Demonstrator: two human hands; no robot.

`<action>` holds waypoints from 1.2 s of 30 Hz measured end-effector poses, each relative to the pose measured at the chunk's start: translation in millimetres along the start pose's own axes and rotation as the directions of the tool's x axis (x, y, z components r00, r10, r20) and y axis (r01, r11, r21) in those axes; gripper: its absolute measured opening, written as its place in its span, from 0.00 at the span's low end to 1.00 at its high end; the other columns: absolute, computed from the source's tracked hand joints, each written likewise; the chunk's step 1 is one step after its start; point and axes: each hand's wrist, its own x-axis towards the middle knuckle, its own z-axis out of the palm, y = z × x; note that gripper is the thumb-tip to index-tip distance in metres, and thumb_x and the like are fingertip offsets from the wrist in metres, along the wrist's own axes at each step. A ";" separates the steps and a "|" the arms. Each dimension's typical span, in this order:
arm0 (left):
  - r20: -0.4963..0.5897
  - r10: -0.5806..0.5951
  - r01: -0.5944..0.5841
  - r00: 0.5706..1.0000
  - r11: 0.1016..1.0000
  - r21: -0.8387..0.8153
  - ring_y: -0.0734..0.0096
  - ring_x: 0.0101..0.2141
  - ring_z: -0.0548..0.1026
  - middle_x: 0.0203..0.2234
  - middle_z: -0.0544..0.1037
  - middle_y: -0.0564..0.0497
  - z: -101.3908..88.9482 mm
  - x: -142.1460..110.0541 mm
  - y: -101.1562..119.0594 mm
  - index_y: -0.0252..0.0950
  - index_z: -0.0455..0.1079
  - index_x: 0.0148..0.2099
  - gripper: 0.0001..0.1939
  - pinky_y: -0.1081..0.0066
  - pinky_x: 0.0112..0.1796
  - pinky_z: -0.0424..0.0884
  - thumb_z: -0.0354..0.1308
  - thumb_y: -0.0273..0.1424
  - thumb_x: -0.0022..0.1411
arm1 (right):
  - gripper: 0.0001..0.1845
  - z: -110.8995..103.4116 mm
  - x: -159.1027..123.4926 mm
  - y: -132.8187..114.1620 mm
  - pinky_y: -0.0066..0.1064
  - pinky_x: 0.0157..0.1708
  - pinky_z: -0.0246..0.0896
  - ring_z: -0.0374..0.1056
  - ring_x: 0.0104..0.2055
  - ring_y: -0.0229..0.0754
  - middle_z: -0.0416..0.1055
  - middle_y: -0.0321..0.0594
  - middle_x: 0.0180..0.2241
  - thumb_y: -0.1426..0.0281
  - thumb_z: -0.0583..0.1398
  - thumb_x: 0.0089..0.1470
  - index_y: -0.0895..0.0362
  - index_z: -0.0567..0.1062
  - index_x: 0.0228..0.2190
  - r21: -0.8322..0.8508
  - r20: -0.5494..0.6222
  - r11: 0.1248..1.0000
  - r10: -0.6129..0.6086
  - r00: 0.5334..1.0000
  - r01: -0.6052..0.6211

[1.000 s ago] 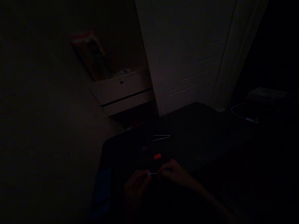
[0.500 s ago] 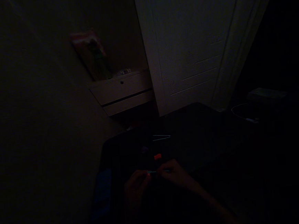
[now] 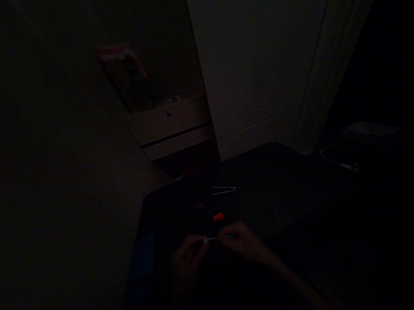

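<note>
The scene is very dark. My left hand (image 3: pixel 188 261) and my right hand (image 3: pixel 243 242) meet over a black table (image 3: pixel 284 187), fingers pinched on a small pale thin object (image 3: pixel 211 239) held between them; I cannot make out what it is. A small orange-red piece (image 3: pixel 218 216) lies on the table just beyond my hands. Farther back lies a thin metal pair of tweezers (image 3: pixel 224 190).
A white door (image 3: pixel 264 64) stands behind the table. Left of it is a pale drawer unit (image 3: pixel 171 127) with a reddish package (image 3: pixel 125 73) on top. A white cable (image 3: pixel 336 159) and a box (image 3: pixel 368 132) lie at the right.
</note>
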 end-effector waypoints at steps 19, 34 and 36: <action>-0.033 -0.006 0.007 0.999 1.000 0.025 0.57 0.37 0.84 0.34 0.86 0.46 -0.5 0.8 1.1 0.38 0.84 0.36 0.15 0.65 0.40 0.81 0.72 0.44 0.53 | 0.14 -3.5 0.2 -3.8 0.27 0.33 0.62 0.73 0.29 0.40 0.81 0.37 0.26 0.67 0.61 0.57 0.58 0.86 0.28 0.057 0.064 0.997 0.055 0.996 -0.059; -0.036 -0.091 0.089 0.995 0.995 -0.050 0.57 0.36 0.85 0.33 0.86 0.46 4.2 0.0 14.2 0.38 0.83 0.35 0.15 0.65 0.40 0.82 0.72 0.44 0.52 | 0.21 1.7 -0.3 -5.1 0.28 0.31 0.60 0.71 0.29 0.41 0.78 0.39 0.27 0.58 0.58 0.65 0.59 0.83 0.30 -0.035 0.004 0.999 -0.032 0.999 0.032; -0.057 -0.093 0.089 0.994 0.994 -0.061 0.57 0.36 0.85 0.32 0.86 0.46 4.6 0.2 11.9 0.37 0.82 0.35 0.16 0.65 0.39 0.82 0.73 0.45 0.51 | 0.23 -0.4 1.1 -9.6 0.29 0.32 0.61 0.71 0.30 0.42 0.78 0.39 0.27 0.55 0.58 0.65 0.58 0.82 0.29 -0.008 -0.023 1.000 -0.009 1.000 0.008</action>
